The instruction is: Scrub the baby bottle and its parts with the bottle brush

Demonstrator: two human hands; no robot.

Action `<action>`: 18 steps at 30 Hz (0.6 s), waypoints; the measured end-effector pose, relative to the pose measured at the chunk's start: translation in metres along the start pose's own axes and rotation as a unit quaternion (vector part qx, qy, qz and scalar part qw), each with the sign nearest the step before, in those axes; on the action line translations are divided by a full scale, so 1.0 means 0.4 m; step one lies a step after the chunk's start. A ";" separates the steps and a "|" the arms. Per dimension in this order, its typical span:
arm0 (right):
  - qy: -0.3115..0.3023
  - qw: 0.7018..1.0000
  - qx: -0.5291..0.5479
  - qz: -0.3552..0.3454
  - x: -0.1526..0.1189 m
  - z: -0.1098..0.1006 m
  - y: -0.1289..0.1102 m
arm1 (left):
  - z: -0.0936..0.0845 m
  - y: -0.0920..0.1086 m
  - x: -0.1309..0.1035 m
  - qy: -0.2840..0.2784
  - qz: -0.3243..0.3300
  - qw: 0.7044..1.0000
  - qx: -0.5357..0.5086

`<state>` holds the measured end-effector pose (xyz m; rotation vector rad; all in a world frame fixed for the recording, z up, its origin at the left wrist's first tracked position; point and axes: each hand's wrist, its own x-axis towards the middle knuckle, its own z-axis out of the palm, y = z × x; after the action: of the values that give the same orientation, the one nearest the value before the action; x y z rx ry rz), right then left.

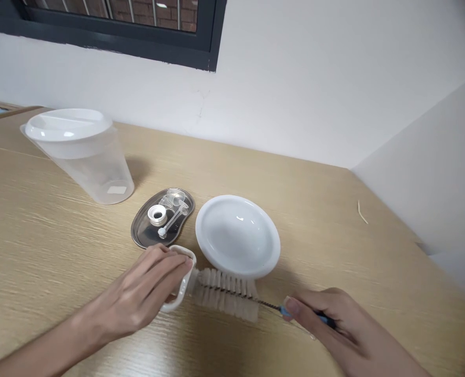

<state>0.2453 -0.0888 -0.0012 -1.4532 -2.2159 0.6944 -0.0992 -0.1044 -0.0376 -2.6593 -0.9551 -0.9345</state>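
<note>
My left hand point(150, 288) is closed around a small container with a white rounded rim point(184, 285), tipped so its opening faces right; most of it is hidden behind the fingers. My right hand point(330, 324) grips the blue and black handle of a bottle brush point(227, 294). The brush's white bristles lie level, with their tip at the container's rim. Just behind the bristles stands a white bowl point(238, 235). Beyond my left hand, a kidney-shaped metal tray point(142, 230) holds a white ring point(157, 214) and clear plastic pieces point(173, 209).
A translucent lidded pitcher point(83, 157) stands at the back left of the wooden table point(314, 209). A thin pale strip point(361, 212) lies at the right. Behind the table are a white wall point(279, 84) and a dark-framed window point(150, 42).
</note>
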 end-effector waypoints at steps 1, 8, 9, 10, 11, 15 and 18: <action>-0.015 1.000 -0.003 0.000 0.002 0.003 -0.001 | 0.000 0.003 0.002 -0.002 0.006 1.000 -0.004; -0.101 0.995 -0.016 0.004 0.016 0.020 0.002 | 0.011 0.000 -0.003 -0.021 -0.026 0.999 -0.028; -0.099 0.995 -0.016 0.003 0.017 0.021 0.004 | 0.011 -0.001 -0.005 -0.024 -0.032 0.999 -0.033; -0.095 0.995 -0.014 0.000 0.018 0.020 0.006 | 0.011 -0.001 -0.006 -0.025 -0.038 0.998 -0.038; -0.088 0.996 -0.010 -0.004 0.018 0.019 0.008 | 0.011 -0.001 -0.007 -0.026 -0.044 0.998 -0.043; -0.038 0.998 0.004 -0.048 0.020 0.019 0.019 | 0.009 0.001 -0.008 -0.024 -0.057 0.997 -0.044; 0.014 0.992 0.001 -0.128 0.026 0.027 0.027 | 0.009 0.001 -0.012 -0.026 -0.063 0.997 -0.038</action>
<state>0.2430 -0.0775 -0.0156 -1.1403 -2.3230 0.5863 -0.0999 -0.1058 -0.0434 -2.7248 -1.1322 -0.9497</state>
